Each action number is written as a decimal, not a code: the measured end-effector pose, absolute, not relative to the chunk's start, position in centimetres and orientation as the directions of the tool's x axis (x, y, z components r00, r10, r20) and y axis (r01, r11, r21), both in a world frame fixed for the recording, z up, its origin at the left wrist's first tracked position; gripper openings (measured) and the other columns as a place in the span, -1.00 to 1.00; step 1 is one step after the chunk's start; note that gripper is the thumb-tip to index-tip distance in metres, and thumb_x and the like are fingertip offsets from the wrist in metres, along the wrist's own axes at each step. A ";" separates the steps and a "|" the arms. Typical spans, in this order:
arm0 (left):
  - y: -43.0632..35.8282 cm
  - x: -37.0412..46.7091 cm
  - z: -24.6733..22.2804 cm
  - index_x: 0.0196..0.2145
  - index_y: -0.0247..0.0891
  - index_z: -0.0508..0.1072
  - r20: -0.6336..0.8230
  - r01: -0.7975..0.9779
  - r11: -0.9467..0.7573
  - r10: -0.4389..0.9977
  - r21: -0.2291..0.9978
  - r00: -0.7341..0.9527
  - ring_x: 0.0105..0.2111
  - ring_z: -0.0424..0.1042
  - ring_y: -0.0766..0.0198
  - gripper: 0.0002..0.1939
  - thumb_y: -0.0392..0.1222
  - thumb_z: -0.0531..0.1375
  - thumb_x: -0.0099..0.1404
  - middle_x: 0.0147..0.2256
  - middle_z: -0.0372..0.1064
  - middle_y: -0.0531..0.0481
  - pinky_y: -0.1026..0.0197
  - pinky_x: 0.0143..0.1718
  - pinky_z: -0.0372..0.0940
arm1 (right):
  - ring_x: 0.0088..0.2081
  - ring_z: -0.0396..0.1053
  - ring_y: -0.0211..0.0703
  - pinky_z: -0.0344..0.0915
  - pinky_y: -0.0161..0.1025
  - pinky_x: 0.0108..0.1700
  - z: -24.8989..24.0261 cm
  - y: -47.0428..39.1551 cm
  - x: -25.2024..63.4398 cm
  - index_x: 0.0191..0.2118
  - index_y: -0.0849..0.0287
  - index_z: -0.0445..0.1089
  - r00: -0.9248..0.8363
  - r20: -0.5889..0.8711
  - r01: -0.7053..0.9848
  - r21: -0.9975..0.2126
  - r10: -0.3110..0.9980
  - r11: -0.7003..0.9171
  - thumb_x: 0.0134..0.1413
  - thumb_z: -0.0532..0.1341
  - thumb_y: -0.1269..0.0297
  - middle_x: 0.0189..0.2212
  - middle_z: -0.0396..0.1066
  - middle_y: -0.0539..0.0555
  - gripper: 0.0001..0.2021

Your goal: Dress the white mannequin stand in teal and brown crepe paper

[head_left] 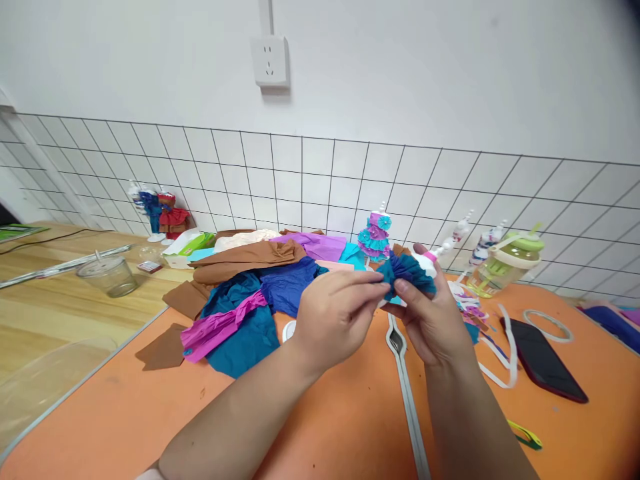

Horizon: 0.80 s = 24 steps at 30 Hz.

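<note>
My right hand [436,319] is wrapped round a small white dress form, tilted on its side, with its knobbed white top [443,249] pointing up to the right. Gathered teal and dark blue crepe paper [407,272] fans out around the form, and my right thumb presses on it. From the left, my left hand [340,313] pinches the edge of this crepe paper with its fingertips. Part of the form is hidden by the paper and my fingers. Behind my hands stands a finished-looking little form in a purple and turquoise ruffled dress [375,237].
Crumpled crepe paper [245,333] in several colours is heaped at left. To the right are a lidded bottle [507,263], a phone [544,360], a tape roll [547,325] and a yellow-green cutter [525,435]. A clear cup [107,275] and dressed forms [173,217] stand far left.
</note>
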<state>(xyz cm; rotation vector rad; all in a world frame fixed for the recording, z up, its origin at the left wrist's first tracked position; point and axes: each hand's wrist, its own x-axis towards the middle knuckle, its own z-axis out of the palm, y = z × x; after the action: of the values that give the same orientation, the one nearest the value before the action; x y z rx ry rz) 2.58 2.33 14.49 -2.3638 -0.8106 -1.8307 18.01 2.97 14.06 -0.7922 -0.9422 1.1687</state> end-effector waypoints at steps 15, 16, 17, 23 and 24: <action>3.4 1.9 14.8 0.16 -0.14 0.34 0.102 -0.232 0.045 0.806 0.972 0.583 0.06 0.39 0.03 -0.43 0.21 0.08 0.32 0.06 0.40 -0.18 0.04 -0.02 0.31 | 0.01 0.40 0.22 0.39 0.13 -0.06 14.8 2.5 21.0 0.16 -0.01 0.29 -0.144 0.288 -0.359 -0.907 0.947 0.221 -0.23 0.42 0.01 0.03 0.44 0.19 -0.26; 3.3 2.2 14.7 0.14 -0.14 0.36 0.106 -0.257 0.069 0.785 0.964 0.611 0.03 0.41 0.05 -0.45 0.19 0.11 0.30 0.04 0.41 -0.16 0.07 -0.02 0.31 | 0.02 0.39 0.22 0.38 0.13 -0.06 14.7 2.5 20.9 0.18 -0.02 0.28 -0.142 0.291 -0.330 -0.915 0.946 0.232 -0.22 0.42 0.01 0.01 0.44 0.19 -0.24; 3.3 2.4 14.7 0.11 -0.17 0.39 0.119 -0.273 0.073 0.772 0.959 0.624 0.01 0.42 0.08 -0.46 0.16 0.16 0.28 0.01 0.44 -0.15 0.09 -0.02 0.30 | 0.02 0.39 0.21 0.38 0.12 -0.06 14.6 2.6 20.9 0.19 -0.02 0.26 -0.140 0.293 -0.306 -0.921 0.946 0.241 -0.21 0.41 0.01 0.00 0.45 0.19 -0.24; 2.3 2.5 15.3 0.05 -0.21 0.42 0.152 -0.321 0.072 0.771 0.945 0.619 -0.06 0.45 0.11 -0.43 -0.05 0.39 0.09 -0.07 0.47 -0.12 0.13 0.01 0.27 | -0.18 0.46 0.12 0.39 0.03 -0.22 14.2 2.9 21.1 0.12 0.02 0.33 -0.175 0.277 -0.273 -0.936 0.945 0.224 -0.12 0.33 -0.06 -0.21 0.51 0.18 -0.36; 2.3 2.5 15.4 0.06 -0.19 0.40 0.156 -0.358 0.115 0.749 0.927 0.643 -0.05 0.45 0.09 -0.35 -0.04 0.42 0.03 -0.05 0.46 -0.13 0.11 0.00 0.28 | -0.29 0.46 0.08 0.39 -0.01 -0.30 14.1 2.9 21.2 0.08 0.05 0.37 -0.186 0.266 -0.276 -0.938 0.946 0.210 -0.10 0.31 -0.07 -0.30 0.51 0.16 -0.40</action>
<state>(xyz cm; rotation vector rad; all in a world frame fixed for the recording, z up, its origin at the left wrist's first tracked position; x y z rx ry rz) 2.48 2.29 15.36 -3.7639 -1.2412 -2.6405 21.17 2.92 14.14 -0.7291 -1.2773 1.2913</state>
